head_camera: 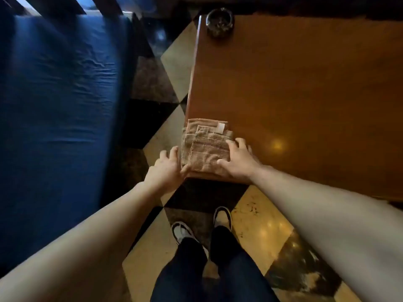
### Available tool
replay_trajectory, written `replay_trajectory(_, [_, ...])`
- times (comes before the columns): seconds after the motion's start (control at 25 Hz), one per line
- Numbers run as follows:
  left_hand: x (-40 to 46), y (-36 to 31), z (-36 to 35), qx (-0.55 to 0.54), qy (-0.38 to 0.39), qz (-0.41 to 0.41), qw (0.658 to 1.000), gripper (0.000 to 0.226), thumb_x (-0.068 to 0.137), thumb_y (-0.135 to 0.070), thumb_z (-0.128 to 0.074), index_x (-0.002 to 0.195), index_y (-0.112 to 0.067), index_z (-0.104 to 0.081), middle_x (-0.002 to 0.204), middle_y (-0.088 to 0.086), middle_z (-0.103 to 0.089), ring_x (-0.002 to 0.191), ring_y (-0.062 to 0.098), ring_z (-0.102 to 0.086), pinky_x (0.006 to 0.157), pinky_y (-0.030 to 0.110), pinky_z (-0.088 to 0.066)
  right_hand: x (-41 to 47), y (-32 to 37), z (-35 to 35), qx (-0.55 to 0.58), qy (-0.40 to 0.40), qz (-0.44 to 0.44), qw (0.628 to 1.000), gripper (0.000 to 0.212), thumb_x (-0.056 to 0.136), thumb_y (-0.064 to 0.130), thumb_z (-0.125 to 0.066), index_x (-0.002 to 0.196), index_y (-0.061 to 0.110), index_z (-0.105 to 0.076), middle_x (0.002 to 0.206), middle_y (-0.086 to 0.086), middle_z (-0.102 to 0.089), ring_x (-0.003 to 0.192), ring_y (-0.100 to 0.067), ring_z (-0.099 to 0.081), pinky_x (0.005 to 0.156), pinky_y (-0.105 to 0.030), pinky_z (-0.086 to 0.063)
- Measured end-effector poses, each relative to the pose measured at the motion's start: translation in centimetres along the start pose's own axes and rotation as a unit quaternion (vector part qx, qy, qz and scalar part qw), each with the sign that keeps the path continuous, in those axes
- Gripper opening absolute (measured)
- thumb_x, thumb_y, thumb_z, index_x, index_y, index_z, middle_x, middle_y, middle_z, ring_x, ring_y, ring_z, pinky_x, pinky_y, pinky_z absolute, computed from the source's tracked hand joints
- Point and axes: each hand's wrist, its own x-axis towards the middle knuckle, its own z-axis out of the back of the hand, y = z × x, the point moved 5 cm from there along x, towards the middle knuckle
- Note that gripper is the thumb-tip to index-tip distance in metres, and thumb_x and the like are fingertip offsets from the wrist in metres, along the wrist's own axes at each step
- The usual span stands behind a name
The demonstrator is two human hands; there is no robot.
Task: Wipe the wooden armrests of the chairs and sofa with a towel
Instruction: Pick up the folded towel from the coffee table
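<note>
A folded tan towel point(206, 147) with a pale label lies on the near left corner of a wooden table point(305, 94). My left hand point(168, 166) is at the towel's left edge, fingers spread, thumb touching its near corner. My right hand point(237, 160) rests on the towel's right side with fingers apart, thumb on the front edge. Neither hand has lifted it. A blue cushioned seat point(58, 105) fills the left of the view; no wooden armrest is clearly visible.
A dark round ashtray point(219, 22) stands at the table's far left corner. Checkered glossy floor tiles point(157, 83) run between the seat and the table. My shoes point(202, 227) stand right in front of the table corner.
</note>
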Motion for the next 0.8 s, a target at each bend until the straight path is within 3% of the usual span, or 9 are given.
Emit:
replay_trajectory(0.12, [6.2,1.1,-2.8,-0.066,-0.037,0.054,0.996,0.087,0.094,-0.057,-0.061,0.160,-0.015,-0.021,0.153,0.024,-0.038,0.132,0.041,-0.053,0.108,0.049,-0.049,4.7,-1.2,-3.2,0.074,-0.048,-0.072,0.994,0.086,0.098,0.046,-0.063,0.163,0.021,-0.013,0.168,-0.012,-0.013,0.147,-0.041,-0.034,0.115,-0.048,-0.037])
replay_trajectory(0.28, [10.3,0.8,-6.2,-0.131,-0.058,0.044,0.989,0.078,0.087,-0.054,-0.073,0.145,-0.009,-0.046,0.139,0.019,-0.053,0.127,0.034,-0.056,0.108,0.047,-0.049,7.4,-1.9,-6.6,0.203,-0.134,-0.149,0.958,0.091,0.098,0.035,-0.067,0.164,0.013,-0.009,0.170,-0.019,-0.010,0.155,-0.037,-0.021,0.123,-0.046,-0.026])
replay_trajectory(0.36, [10.0,0.7,-7.6,-0.157,-0.084,0.061,0.982,0.078,0.084,-0.051,-0.078,0.141,-0.007,-0.049,0.137,0.018,-0.049,0.127,0.035,-0.053,0.110,0.048,-0.047,7.4,-2.0,-7.4,0.241,-0.189,-0.181,0.934,0.086,0.097,0.035,-0.069,0.162,0.009,-0.019,0.165,-0.021,-0.025,0.151,-0.037,-0.030,0.122,-0.047,-0.030])
replay_trajectory(0.48, [9.5,1.1,-8.4,-0.172,-0.123,0.139,0.968,0.078,0.079,-0.051,-0.082,0.131,-0.002,-0.051,0.138,0.019,-0.044,0.130,0.036,-0.044,0.108,0.046,-0.044,7.6,-2.0,-8.1,0.279,-0.223,-0.197,0.913,0.064,0.091,0.036,-0.074,0.141,0.007,-0.047,0.138,-0.018,-0.056,0.125,-0.035,-0.057,0.106,-0.048,-0.048])
replay_trajectory(0.56, [9.4,1.6,-8.5,-0.185,-0.102,0.184,0.960,0.075,0.078,-0.052,-0.084,0.128,-0.004,-0.054,0.137,0.016,-0.046,0.131,0.035,-0.042,0.104,0.046,-0.044,7.5,-1.9,-8.2,0.270,-0.213,-0.181,0.921,0.045,0.090,0.039,-0.072,0.119,0.007,-0.059,0.123,-0.014,-0.064,0.114,-0.034,-0.062,0.097,-0.047,-0.052])
replay_trajectory(0.64, [9.4,1.8,-8.3,-0.209,-0.072,0.180,0.958,0.060,0.077,-0.044,-0.085,0.119,-0.009,-0.059,0.123,0.012,-0.056,0.123,0.033,-0.052,0.090,0.042,-0.050,7.2,-1.8,-8.1,0.262,-0.196,-0.166,0.930,0.039,0.092,0.039,-0.067,0.113,0.007,-0.062,0.119,-0.009,-0.063,0.109,-0.030,-0.061,0.095,-0.042,-0.051])
replay_trajectory(0.72, [9.1,1.5,-8.4,-0.245,-0.043,0.169,0.954,0.045,0.076,-0.032,-0.083,0.107,-0.013,-0.056,0.105,0.005,-0.059,0.105,0.029,-0.062,0.074,0.034,-0.046,6.8,-1.7,-7.8,0.276,-0.185,-0.147,0.932,0.033,0.094,0.035,-0.065,0.114,0.010,-0.059,0.111,0.000,-0.057,0.101,-0.022,-0.056,0.085,-0.030,-0.046])
replay_trajectory(0.8, [8.1,1.4,-8.5,-0.289,-0.013,0.171,0.942,0.049,0.075,-0.029,-0.082,0.109,-0.013,-0.050,0.104,0.004,-0.058,0.098,0.026,-0.060,0.074,0.034,-0.048,5.9,-1.3,-7.6,0.325,-0.170,-0.129,0.921,0.019,0.096,0.027,-0.064,0.109,0.016,-0.055,0.095,0.010,-0.056,0.091,-0.016,-0.056,0.068,-0.023,-0.043])
